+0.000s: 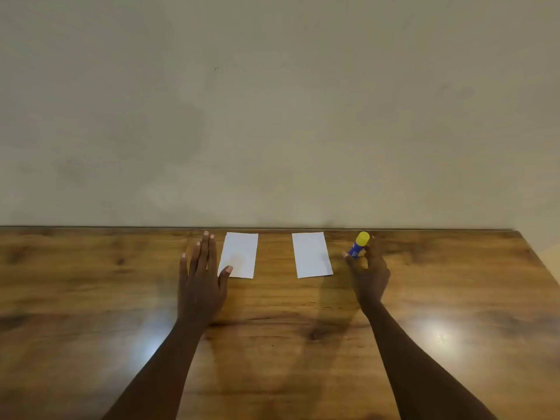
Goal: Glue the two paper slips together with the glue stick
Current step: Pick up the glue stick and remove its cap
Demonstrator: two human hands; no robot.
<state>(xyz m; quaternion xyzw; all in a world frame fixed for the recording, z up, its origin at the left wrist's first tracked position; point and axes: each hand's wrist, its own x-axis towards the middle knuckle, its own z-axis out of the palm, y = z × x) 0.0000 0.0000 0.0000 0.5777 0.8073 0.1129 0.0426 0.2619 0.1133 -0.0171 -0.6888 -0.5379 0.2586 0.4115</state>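
Two white paper slips lie side by side near the far edge of the wooden table: the left slip (241, 254) and the right slip (311, 254), with a gap between them. My left hand (200, 283) rests flat, fingers straight, just left of the left slip, its thumb tip touching that slip's lower left corner. To the right of the right slip, my right hand (370, 272) has its thumb and fingers closed around a blue glue stick (359, 245) with a yellow cap. The stick leans slightly, cap on and pointing away from me.
The glossy brown wooden table (272, 328) ends at a plain beige wall (272, 116) right behind the slips. The table's right edge (542, 262) runs diagonally at the far right. Light glare shows on the near surface.
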